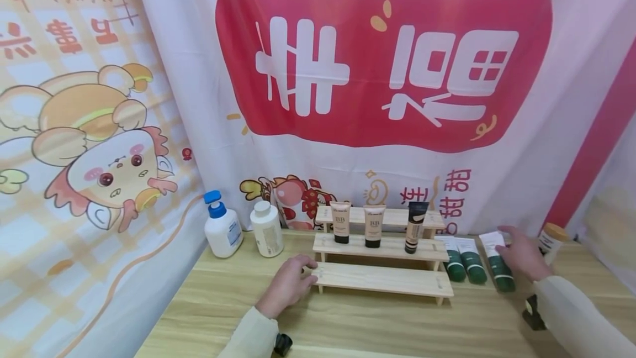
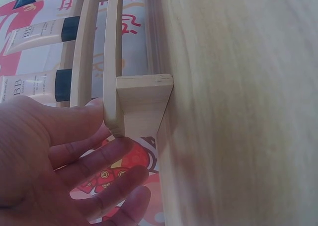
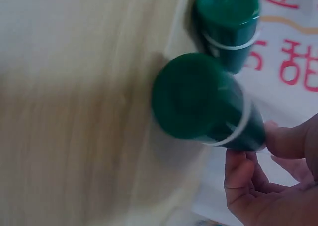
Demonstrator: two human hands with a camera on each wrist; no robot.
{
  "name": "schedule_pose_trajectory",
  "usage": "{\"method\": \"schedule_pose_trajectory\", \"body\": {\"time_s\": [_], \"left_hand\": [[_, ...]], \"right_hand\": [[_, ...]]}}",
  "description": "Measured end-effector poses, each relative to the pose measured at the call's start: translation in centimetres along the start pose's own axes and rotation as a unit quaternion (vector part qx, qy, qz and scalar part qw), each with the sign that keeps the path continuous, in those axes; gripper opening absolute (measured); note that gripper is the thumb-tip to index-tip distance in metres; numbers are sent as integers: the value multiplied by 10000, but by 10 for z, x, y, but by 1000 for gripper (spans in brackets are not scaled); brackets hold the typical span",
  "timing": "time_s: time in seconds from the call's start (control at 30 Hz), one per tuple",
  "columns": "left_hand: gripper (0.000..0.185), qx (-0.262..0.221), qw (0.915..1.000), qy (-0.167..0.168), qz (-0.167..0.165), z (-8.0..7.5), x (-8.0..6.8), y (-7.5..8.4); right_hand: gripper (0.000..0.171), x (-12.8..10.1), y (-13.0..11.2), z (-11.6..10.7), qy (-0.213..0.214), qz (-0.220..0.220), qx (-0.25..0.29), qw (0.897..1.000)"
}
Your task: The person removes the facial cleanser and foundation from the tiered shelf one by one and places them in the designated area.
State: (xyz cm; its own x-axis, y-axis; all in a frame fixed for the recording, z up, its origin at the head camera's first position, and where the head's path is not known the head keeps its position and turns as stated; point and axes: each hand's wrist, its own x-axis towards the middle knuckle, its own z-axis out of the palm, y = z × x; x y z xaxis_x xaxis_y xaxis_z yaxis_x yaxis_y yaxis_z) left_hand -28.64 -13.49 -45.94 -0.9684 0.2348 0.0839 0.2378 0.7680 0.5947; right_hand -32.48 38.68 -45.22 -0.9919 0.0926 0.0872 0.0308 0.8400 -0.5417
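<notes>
Head view: left hand (image 1: 288, 283) rests relaxed on worktop (image 1: 348, 325), fingertips touching left end of rack (image 1: 382, 279)'s lowest step; holds nothing. Right hand (image 1: 521, 256) reaches onto green-capped tube (image 1: 498, 264), rightmost of three, right of rack.

Left wrist view: fingers (image 2: 99, 159) loose, spread against rack leg (image 2: 144, 104). Rack: stiff, light wood; likely slides easily.

Right wrist view: fingers (image 3: 248, 179) curl round tube (image 3: 208, 104) just behind cap. Tube body likely soft, light, glossy; firmer hold near cap.
</notes>
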Motion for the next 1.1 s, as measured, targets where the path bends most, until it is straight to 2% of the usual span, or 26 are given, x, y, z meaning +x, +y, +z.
{"method": "schedule_pose_trajectory", "body": {"time_s": [0.17,0.3,0.47,0.67,0.8,0.9,1.0,1.1], "left_hand": [[25,7,10000,-3,56,1,0,3],[25,35,9999,18,127,2,1,5],[25,60,9999,44,155,4,2,3],[25,33,10000,30,75,3,3,1],[25,16,10000,2,38,3,3,1],[24,3,10000,5,35,2,2,0],[24,24,10000,13,32,3,2,-1],[25,56,10000,18,21,3,2,-3]], "right_hand": [[57,12,8,4,47,418,-15,9991],[48,15,9,3,-52,817,-34,9966],[46,15,12,3,-110,837,58,9964],[48,14,7,6,230,855,134,9960],[63,7,-10,-1,210,636,245,9975],[76,0,-34,-8,179,454,384,9981],[77,-9,-62,-11,501,84,638,9967],[69,-20,-91,-9,1078,-612,885,9883]]}}
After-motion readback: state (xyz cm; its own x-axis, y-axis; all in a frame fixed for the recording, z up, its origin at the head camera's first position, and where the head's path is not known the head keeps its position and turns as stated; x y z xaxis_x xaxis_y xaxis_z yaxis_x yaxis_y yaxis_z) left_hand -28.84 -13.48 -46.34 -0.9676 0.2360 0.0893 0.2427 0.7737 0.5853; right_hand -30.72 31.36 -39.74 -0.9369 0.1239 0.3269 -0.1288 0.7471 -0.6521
